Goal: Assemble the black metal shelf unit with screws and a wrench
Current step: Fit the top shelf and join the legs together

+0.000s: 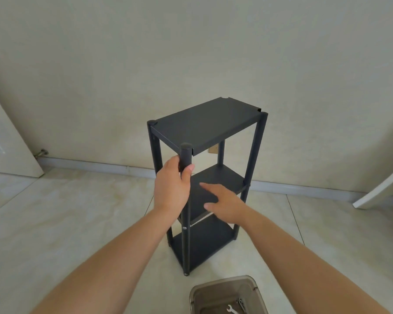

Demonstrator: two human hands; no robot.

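The black shelf unit [204, 177] is standing upright on the pale tiled floor [55, 211] near the wall [191, 53]. The left hand [171, 186] is gripping its front post; the right hand [225, 206] is hovering spread over the middle shelf. It looks stiff, light and tippy; posts suit holding. A wrench [232, 310] is lying in the tray [213, 288].

Both forearms bare, no sleeves; left hand [171, 184], right hand [226, 206] ungloved.

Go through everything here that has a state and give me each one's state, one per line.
Black metal three-tier shelf unit: upright on the floor.
Left hand: grips the near front post.
Right hand: open, fingers spread over the middle shelf.
Clear plastic bin: open-topped, holds a small silver wrench.
White door: ajar.
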